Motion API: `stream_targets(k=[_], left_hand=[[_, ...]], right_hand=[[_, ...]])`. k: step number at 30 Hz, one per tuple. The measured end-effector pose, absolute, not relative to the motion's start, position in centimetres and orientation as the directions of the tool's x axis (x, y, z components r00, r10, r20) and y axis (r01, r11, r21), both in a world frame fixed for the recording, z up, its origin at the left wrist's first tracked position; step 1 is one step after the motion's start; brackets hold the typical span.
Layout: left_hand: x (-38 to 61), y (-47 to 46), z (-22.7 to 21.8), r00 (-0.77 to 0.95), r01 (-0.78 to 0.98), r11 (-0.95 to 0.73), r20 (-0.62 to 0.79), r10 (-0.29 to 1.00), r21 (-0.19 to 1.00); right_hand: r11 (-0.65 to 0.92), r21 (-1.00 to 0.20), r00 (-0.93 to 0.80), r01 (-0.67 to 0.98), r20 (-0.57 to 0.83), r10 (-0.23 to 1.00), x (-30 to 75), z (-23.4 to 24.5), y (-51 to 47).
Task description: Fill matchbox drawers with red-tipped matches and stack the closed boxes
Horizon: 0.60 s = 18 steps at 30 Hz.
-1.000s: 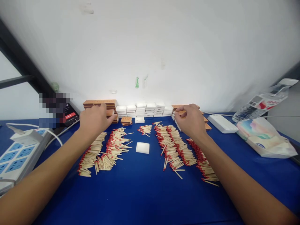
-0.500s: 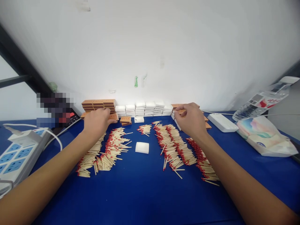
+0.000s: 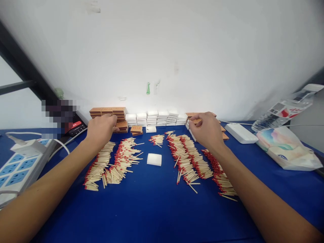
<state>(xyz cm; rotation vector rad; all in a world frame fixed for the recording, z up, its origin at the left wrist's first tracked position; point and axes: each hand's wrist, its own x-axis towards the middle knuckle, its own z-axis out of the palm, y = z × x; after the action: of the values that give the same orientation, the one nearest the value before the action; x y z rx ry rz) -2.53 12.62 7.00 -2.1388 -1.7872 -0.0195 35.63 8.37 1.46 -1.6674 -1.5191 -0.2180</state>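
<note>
My left hand (image 3: 101, 130) reaches to the far left of the blue table (image 3: 157, 209), its fingers curled on the stack of orange matchbox sleeves (image 3: 112, 112) by the wall. My right hand (image 3: 206, 130) is curled too, its fingertips pinching an orange sleeve (image 3: 196, 120) at the right stack. White inner trays (image 3: 155, 118) are stacked in a row between the two hands. Red-tipped matches lie in heaps below the left hand (image 3: 118, 162) and below the right hand (image 3: 189, 158). A single white tray (image 3: 154, 159) lies in the middle.
A white power strip (image 3: 19, 165) with a cable sits at the left edge. At the right are a white flat device (image 3: 240, 132), a tissue pack (image 3: 288, 148) and a lying plastic bottle (image 3: 280, 113). The white wall stands directly behind the stacks.
My left hand dipped toward the loose orange sleeves, then came back up to the left stack. My right hand has stayed at the right stack.
</note>
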Motion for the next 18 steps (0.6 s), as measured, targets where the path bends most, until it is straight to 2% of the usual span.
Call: stream_targets(k=[8,18], left_hand=[[-1.9,12.1,6.9,0.271,0.948,-0.214,0.252,0.929,-0.234],[2.0,11.6,6.2,0.585,0.808,-0.587,0.162,0.794,-0.040]], right_hand=[[0.088,-0.477,0.256,0.874,0.607,0.753,35.6,1.6,8.2],[0.055,-0.489,0.244,0.870,0.526,0.814,34.7,2.7,7.5]])
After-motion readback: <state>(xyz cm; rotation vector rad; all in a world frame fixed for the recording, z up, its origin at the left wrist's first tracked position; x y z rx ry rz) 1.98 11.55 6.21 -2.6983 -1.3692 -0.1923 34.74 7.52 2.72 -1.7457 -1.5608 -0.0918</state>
